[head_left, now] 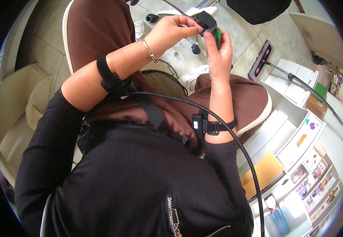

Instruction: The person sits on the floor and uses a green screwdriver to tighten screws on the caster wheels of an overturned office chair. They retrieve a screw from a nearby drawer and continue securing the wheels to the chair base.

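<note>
Tiled floor (240, 34) lies below the left grip (171, 32), pinching a black box (206, 20), and right grip (220, 53), holding a green stick (218, 35); slackening could drop either.

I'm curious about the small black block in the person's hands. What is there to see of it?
The small black block is boxy and dark, with flat faces, and looks like plastic. A paler, greyish bit shows at its lower edge, too small to make out. It is held tilted, raised off the floor, in front of the person. The left hand holds it from the left; the right hand comes up from below, its thumb at the lower end. Whether the green piece beside it is attached is unclear.
</note>
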A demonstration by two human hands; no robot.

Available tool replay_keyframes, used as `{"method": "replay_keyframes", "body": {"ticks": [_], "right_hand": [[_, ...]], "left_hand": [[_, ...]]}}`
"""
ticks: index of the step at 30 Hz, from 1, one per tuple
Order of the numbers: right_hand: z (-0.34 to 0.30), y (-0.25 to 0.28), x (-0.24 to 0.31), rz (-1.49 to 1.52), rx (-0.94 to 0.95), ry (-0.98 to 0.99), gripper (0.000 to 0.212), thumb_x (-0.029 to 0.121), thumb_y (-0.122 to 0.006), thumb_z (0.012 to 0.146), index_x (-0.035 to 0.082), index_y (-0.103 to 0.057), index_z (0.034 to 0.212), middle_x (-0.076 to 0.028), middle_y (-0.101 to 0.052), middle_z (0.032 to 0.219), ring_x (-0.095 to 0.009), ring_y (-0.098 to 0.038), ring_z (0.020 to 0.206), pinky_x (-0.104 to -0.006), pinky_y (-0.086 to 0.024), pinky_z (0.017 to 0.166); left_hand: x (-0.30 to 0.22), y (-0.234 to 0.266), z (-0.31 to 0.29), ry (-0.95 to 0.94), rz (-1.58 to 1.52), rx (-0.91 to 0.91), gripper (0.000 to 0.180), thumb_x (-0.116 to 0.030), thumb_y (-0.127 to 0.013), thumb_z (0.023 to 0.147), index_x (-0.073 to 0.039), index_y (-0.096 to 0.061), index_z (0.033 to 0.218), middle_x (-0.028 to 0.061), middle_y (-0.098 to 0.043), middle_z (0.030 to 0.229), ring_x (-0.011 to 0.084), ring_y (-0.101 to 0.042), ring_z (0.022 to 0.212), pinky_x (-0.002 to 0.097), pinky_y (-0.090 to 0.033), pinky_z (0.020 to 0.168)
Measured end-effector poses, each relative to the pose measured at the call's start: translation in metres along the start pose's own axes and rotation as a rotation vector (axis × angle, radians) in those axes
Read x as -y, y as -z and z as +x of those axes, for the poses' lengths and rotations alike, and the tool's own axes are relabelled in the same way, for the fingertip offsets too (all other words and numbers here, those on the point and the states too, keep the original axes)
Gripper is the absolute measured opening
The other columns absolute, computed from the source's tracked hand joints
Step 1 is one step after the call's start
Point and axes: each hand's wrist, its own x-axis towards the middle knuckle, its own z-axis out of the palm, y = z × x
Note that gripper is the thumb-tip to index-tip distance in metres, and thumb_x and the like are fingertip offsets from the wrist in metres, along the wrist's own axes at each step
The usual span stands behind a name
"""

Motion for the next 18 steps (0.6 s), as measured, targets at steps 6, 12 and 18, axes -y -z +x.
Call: {"method": "replay_keyframes", "body": {"ticks": [6,12,18], "right_hand": [[-0.003,0.000,0.009,-0.102,-0.005,0.117,0.048,0.013,-0.075,0.079,0.008,-0.050,0.119,-0.004,-0.058,0.112,-0.009,-0.054,0.088,-0.0205,-0.043,0.065],[-0.002,0.001,0.007,-0.121,-0.044,0.256,0.039,0.002,-0.069,0.080,0.007,-0.050,0.115,-0.007,-0.058,0.120,-0.010,-0.056,0.089,-0.0210,-0.043,0.066],[0.000,0.009,0.008,0.119,0.034,0.173,0.032,0.006,-0.067,0.084,0.005,-0.052,0.112,-0.006,-0.056,0.113,-0.007,-0.051,0.079,-0.0195,-0.040,0.064]], "left_hand": [[0.002,0.000,0.001,0.029,0.024,0.003,0.017,-0.022,-0.073,0.084,-0.009,-0.069,0.094,-0.0070,-0.062,0.082,0.0030,-0.048,0.073,0.0197,-0.036,0.066],[0.003,0.003,0.002,0.033,0.025,0.032,0.017,-0.022,-0.073,0.084,-0.009,-0.069,0.094,-0.0074,-0.062,0.083,0.0028,-0.048,0.073,0.0196,-0.035,0.066],[0.001,0.005,0.001,0.012,0.012,0.078,0.015,-0.023,-0.070,0.085,-0.011,-0.068,0.094,-0.0077,-0.062,0.084,0.0025,-0.048,0.073,0.0195,-0.034,0.066]]}}
